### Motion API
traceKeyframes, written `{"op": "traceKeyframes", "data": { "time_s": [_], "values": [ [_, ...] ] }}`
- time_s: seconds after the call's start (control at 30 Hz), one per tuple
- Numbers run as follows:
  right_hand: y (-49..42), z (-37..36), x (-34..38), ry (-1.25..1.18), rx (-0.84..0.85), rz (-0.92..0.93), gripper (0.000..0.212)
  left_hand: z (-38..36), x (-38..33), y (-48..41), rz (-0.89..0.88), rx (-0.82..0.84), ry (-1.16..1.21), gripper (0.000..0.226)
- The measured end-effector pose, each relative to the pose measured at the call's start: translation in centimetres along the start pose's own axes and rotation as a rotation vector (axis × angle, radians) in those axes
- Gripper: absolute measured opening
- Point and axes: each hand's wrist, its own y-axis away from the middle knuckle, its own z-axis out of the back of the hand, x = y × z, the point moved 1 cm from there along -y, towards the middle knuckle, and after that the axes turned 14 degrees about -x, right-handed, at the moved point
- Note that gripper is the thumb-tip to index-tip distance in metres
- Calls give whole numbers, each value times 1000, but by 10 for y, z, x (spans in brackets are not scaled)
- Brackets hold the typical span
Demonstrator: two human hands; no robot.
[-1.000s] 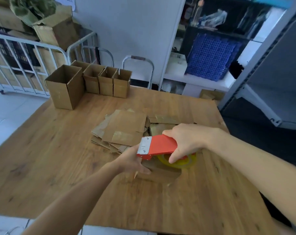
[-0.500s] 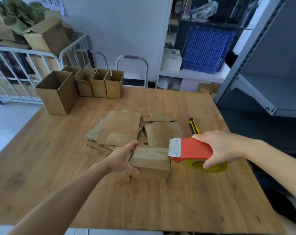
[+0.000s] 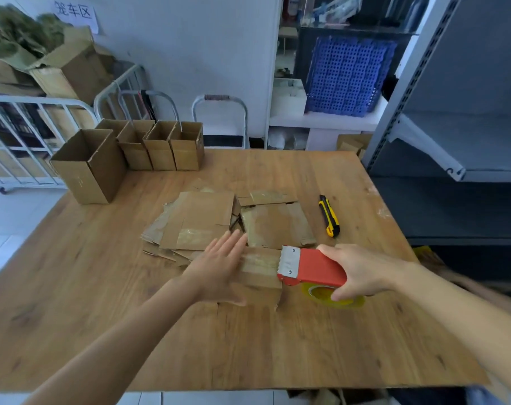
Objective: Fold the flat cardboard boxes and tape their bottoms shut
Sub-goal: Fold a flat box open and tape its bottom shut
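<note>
My left hand [image 3: 219,264], fingers flat and released, is pressing the box [image 3: 260,267] near the desk's [image 3: 102,287] middle. My right hand [image 3: 362,270] is gripping the tape dispenser [image 3: 312,267] at the box's right end. I judge I am taping the bottom; the next move calls for cutting and smoothing the strip. Folded boxes [image 3: 160,144] are standing at the far left corner, flat cardboard [image 3: 201,220] is lying mid-desk, and a utility knife [image 3: 329,216] is lying toward the right edge, with shelving [image 3: 453,141] beyond it.

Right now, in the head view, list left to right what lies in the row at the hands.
left hand → box → tape dispenser → right hand
</note>
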Motion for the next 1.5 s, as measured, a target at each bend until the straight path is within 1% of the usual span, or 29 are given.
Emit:
{"op": "traceKeyframes", "data": {
  "time_s": [0.07,0.1,0.17,0.23,0.43,0.57,0.7,0.77,0.83,0.9,1.0,1.03,1.1,1.13,1.2,1.3,1.5],
  "values": [
    [0,-2,-2,-17,-5,-5,82,-8,-28,-6,-31,-12,11,129],
    [1,-3,-2,-20,-10,-8,85,-14,-35,-9,-43,-11,-22,129],
    [2,-5,-4,-21,-28,-3,93,-24,-37,-11,-60,-33,-137,126],
    [6,-8,-8,-38,-51,-5,96,-28,-33,-10,-69,-36,-186,125],
    [25,-7,-20,-128,-92,2,89,-22,-36,-9,-81,15,-197,127],
    [45,-9,-38,-26,-51,-18,102,-18,-37,-9,-78,52,-191,127],
    [48,-12,-43,18,-14,-31,113,-22,-34,-12,-78,74,-179,123],
    [44,-13,-40,50,14,-24,120,-23,-33,-14,-61,77,-134,122],
    [40,-14,-37,74,35,-25,121,-22,-33,-16,-21,73,-68,123],
    [36,-13,-34,96,39,-21,116,-21,-37,-19,48,50,-10,118],
    [31,-9,-27,143,47,-7,97,-19,-51,-28,227,-12,73,101],
    [29,-8,-24,158,53,-3,91,-20,-57,-32,281,-29,56,93],
    [25,-7,-18,188,67,-4,79,-24,-68,-39,349,-55,-58,75],
    [23,-7,-15,203,73,-6,74,-26,-72,-42,373,-58,-109,70],
    [19,-4,-9,234,77,0,65,-28,-76,-47,415,-48,-146,65],
    [12,1,2,283,76,21,50,-29,-77,-48,440,-43,-134,63],
    [-6,10,33,451,117,94,36,-29,-79,-47,443,-56,-135,59]
  ]
}}
